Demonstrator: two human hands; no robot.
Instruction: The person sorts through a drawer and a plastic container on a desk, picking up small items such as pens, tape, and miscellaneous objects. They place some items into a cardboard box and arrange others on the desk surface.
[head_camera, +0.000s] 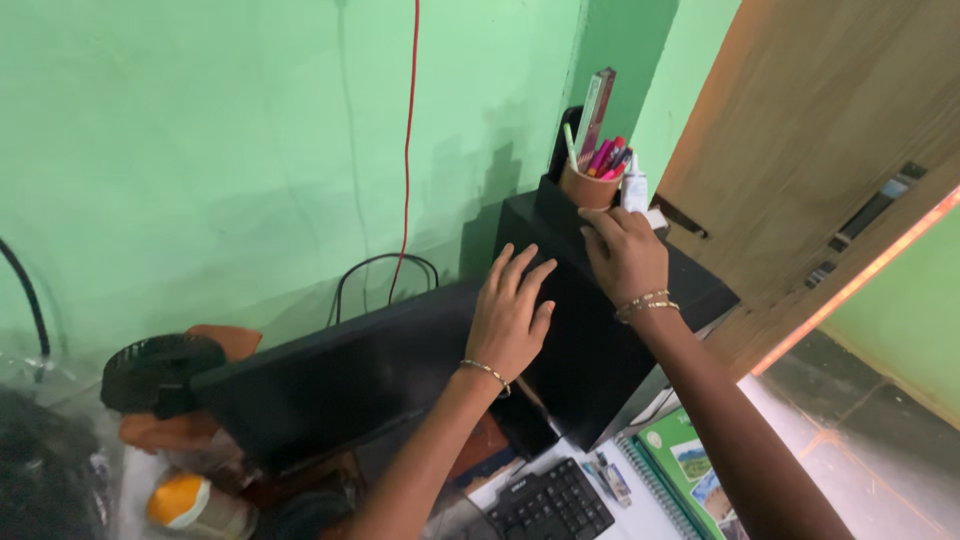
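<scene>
My left hand (510, 315) lies flat, fingers spread, on the top edge of a black monitor (330, 385) where it meets a black computer tower (600, 330). My right hand (625, 250) rests on the tower's top, fingers curled at its back edge beside a small white bottle (634, 188). A brown pen cup (588, 186) with pink and red pens and a ruler stands on the tower just beyond my right hand. Both wrists wear thin bracelets.
A green wall (200, 150) with a red cable (408, 150) and black cables lies behind. A wooden door (830, 150) stands at the right. Below are a black keyboard (550, 505), a green spiral notebook (690, 465), and a small black fan (160, 372) at left.
</scene>
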